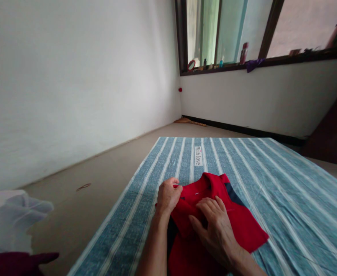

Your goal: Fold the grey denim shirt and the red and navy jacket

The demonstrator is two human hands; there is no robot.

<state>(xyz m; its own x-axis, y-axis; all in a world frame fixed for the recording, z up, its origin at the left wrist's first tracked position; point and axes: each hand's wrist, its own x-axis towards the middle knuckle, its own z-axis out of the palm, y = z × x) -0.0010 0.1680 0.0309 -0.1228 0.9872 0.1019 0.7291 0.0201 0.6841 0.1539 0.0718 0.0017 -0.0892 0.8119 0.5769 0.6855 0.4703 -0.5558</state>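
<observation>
A red shirt with dark blue patches [246, 226] lies on a blue and white striped cloth [134, 214], its collar pointing away from me. My left hand [169, 194] pinches the shirt's edge at the left shoulder, beside the collar. Over the shirt's front, just below the neck opening, my right hand [213, 224] rests with its thumb apart from the fingers and nothing gripped. The lower part of the shirt runs out of the frame beneath my forearms.
White walls [85, 76] meet in the corner ahead. A window sill [226, 69] holds bottles, a small mirror [191, 65] and a purple cloth [254, 65]. On the floor lies a broom [190, 122]. White fabric [10, 218] is at the lower left.
</observation>
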